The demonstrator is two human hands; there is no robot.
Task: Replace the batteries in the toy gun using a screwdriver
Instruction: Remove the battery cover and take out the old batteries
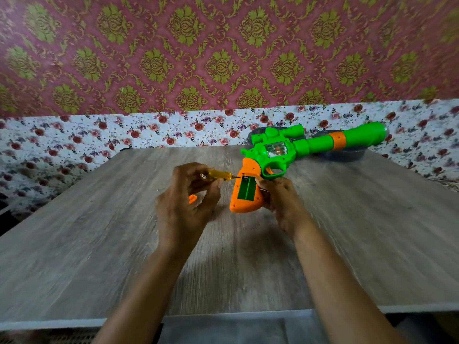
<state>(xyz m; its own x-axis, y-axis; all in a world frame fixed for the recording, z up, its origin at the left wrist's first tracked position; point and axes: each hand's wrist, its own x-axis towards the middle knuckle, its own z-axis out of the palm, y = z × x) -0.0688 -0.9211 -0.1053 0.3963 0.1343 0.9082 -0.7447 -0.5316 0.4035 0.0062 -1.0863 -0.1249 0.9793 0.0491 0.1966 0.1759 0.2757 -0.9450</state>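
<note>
Evidently left fingers (211, 192) curl round the screwdriver (218, 174), tip at the gun's (273, 155) open compartment (247, 191), while right fingers (272, 186) clasp the grip (246, 207), steadying it.

Could not make out the tip of the screwdriver (215, 174) at the toy gun (273, 151), nor what lay in its compartment (246, 190). Glimpsed only a sliver of an orange piece (192, 199) left of the toy gun, behind the left hand (183, 207). Lost the fingertips of the right hand (283, 204) behind the toy gun.

Glossy green-and-orange plastic toy gun (293, 150), translucent yellow plastic screwdriver (218, 174), matt grey wood-grain table (99, 232).
</note>
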